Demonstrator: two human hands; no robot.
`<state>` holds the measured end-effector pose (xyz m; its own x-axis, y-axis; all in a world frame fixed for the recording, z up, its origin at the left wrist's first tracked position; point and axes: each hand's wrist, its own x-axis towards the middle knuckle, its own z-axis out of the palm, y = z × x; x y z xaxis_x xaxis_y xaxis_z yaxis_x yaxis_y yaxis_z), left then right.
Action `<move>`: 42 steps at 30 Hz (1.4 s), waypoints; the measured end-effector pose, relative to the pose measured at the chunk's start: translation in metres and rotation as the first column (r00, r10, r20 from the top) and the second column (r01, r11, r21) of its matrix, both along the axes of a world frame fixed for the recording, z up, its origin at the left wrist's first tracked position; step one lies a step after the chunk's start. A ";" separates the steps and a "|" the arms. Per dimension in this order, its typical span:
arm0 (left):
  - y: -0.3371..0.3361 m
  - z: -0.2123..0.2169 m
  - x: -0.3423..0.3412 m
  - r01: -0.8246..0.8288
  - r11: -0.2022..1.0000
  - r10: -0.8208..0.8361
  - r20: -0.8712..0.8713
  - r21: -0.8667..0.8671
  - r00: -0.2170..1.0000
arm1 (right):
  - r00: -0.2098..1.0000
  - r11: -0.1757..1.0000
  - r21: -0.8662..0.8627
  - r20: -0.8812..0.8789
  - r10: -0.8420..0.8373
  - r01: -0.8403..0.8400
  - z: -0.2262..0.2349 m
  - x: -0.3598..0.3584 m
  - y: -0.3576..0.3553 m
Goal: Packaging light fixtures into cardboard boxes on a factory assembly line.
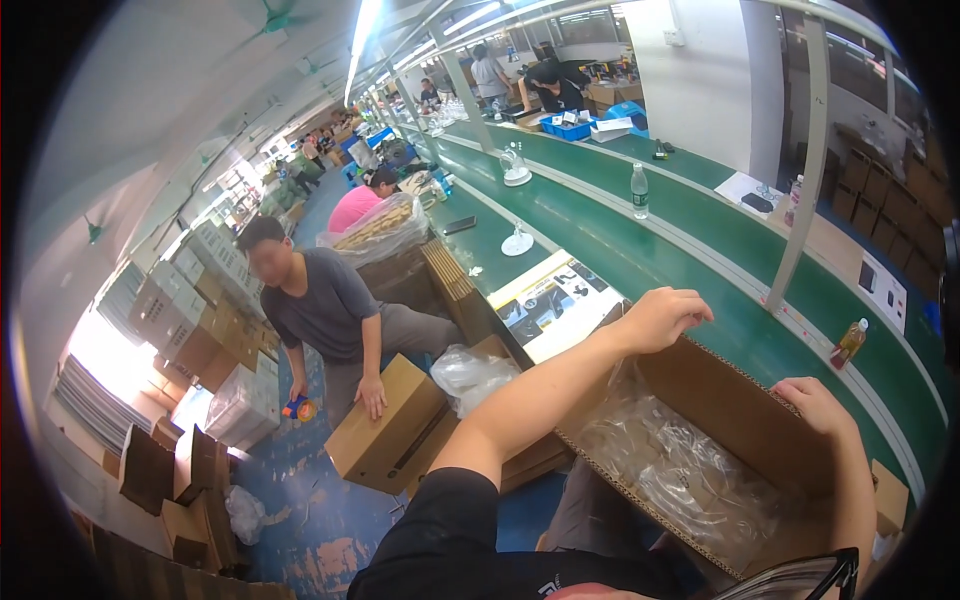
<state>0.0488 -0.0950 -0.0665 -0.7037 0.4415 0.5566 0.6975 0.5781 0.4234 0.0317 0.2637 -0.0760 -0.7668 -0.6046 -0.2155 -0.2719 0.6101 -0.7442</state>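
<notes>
An open cardboard box [740, 395] sits tilted right in front of me, with clear plastic bags [675, 465] lying in it. My right hand [815, 403] grips the box's far rim near its right end, fingers bent over the edge. Just above the far left corner of the same box is my left hand [668, 318], its fingers curled together; whatever they may hold is hidden. Past my left forearm, a co-worker's hand rests on a closed brown carton [388, 420]. The co-worker's other hand holds a blue and orange tape dispenser [299, 408].
A green workbench [590, 235] runs along the far side, carrying a printed colour sheet [555, 305], a clear bottle [639, 190] and a phone [460, 225]. An amber drink bottle [849, 344] stands to the right. Stacked cartons [190, 310] line the left wall by the blue floor [300, 500].
</notes>
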 end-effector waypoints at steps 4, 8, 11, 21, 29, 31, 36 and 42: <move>0.002 0.000 0.001 0.004 1.000 -0.005 0.028 0.009 1.000 | 1.000 1.000 0.025 -0.001 0.008 -0.008 0.002 0.002 0.001; 0.004 0.001 0.001 -0.041 0.999 0.040 0.007 0.013 0.999 | 1.000 0.999 0.034 0.015 0.018 -0.019 0.003 0.003 0.003; 0.000 -0.002 0.001 -0.102 0.995 0.102 -0.002 -0.014 0.995 | 0.999 0.998 0.051 0.011 0.042 -0.043 0.002 0.000 0.001; 0.000 0.000 -0.001 -0.101 0.994 0.103 0.085 -0.029 0.991 | 0.999 0.996 0.077 0.005 0.045 -0.045 0.007 -0.002 0.000; 0.000 -0.003 0.000 -0.067 0.998 0.067 0.093 -0.010 0.993 | 0.999 0.996 0.076 0.013 0.049 -0.050 0.005 0.004 0.003; 0.003 -0.005 -0.002 -0.082 0.996 0.083 0.055 -0.026 0.995 | 0.999 0.996 0.070 0.010 0.052 -0.053 0.004 0.005 0.006; 0.003 -0.008 -0.011 -0.088 0.996 0.088 0.008 -0.011 0.996 | 0.995 0.993 0.074 0.058 0.083 -0.087 0.000 -0.003 0.005; 0.008 0.001 -0.007 -0.190 0.980 0.195 0.086 -0.062 0.977 | 0.998 0.988 0.152 0.059 0.032 -0.041 0.011 -0.001 0.004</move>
